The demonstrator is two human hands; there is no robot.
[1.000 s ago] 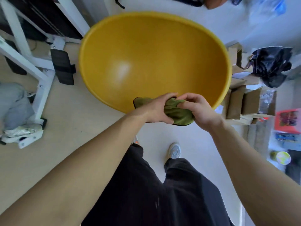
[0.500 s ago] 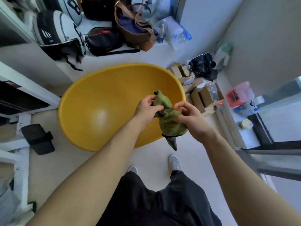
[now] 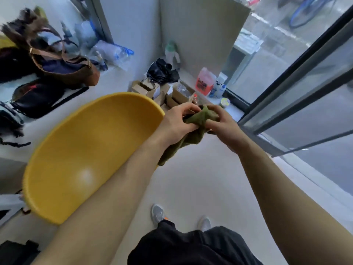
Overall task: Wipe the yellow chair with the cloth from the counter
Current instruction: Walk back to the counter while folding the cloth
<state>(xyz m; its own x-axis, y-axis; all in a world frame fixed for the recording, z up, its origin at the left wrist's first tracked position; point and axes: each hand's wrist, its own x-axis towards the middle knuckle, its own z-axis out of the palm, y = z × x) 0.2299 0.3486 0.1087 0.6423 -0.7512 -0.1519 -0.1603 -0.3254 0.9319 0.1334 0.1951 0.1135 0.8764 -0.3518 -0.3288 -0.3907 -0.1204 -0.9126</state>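
green cloth (image 3: 193,134) bunched between both hands, hanging downward, beside yellow chair (image 3: 86,153)

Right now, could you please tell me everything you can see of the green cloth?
The green cloth is olive, soft and matte, like a thin towel. It is crumpled and bunched between both hands: the left hand pinches it from the left, the right hand from the right. A loose tail hangs down behind the left wrist. It is held in the air just past the right edge of the yellow chair, above the pale floor, and does not appear to touch the seat.
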